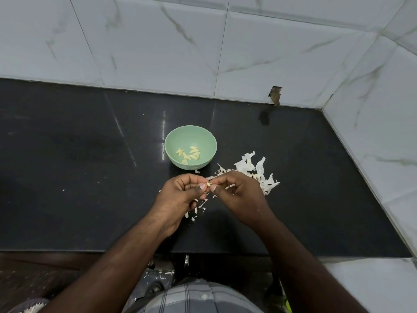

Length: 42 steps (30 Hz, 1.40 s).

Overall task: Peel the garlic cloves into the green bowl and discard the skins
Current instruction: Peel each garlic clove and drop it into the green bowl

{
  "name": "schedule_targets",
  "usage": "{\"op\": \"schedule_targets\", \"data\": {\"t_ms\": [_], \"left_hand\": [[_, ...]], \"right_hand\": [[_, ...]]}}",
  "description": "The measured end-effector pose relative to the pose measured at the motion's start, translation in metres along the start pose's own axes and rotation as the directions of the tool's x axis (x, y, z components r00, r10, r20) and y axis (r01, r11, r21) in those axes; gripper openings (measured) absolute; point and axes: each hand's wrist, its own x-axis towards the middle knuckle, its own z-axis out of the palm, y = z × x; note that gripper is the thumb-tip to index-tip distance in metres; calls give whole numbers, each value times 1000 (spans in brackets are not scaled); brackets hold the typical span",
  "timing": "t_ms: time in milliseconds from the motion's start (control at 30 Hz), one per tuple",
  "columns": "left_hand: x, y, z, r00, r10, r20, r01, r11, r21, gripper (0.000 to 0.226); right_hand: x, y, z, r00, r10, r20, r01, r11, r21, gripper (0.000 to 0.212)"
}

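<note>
Mid-peel: one garlic clove (208,184) pinched between both hands, just short of the green bowl (190,147).

Left hand (182,194) fingers curled, thumb and forefinger pinching the clove's left end; right hand (237,192) curled too, fingertips on its right end, likely picking skin. Clove long axis looks roughly left-right across the gap between the hands; which end is the tip, can't tell, too small. Bowl sits straight ahead of the hands, slightly nearer the left hand, so left is probably the shorter drop. Peeled cloves (189,154) already lie in the bowl. Skin pile (255,170) just beyond and right of the right hand, more scraps (198,207) under the left hand; skins not yet discarded.
</note>
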Motion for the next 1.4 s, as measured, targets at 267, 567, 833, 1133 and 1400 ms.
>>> {"op": "schedule_targets", "data": {"t_ms": [267,567,833,1133,1400], "left_hand": [[1,1,1,997,62,-39,-59,995,76,8],[1,2,0,996,71,46,-75,994,80,11],[7,2,-2,1000,-4,0,4,999,33,9],[8,5,-1,999,14,30,-18,991,132,10],[7,7,-1,997,-4,74,3,1000,20,11]], "right_hand": [[0,-6,-1,999,40,32,-40,999,16,18],[6,-3,2,999,7,33,-3,991,-133,8],[5,-1,-5,1000,2,23,-1,999,-44,15],[7,-5,-4,995,65,81,-66,998,12,12],[9,5,3,986,119,-115,-124,992,-34,15]]}}
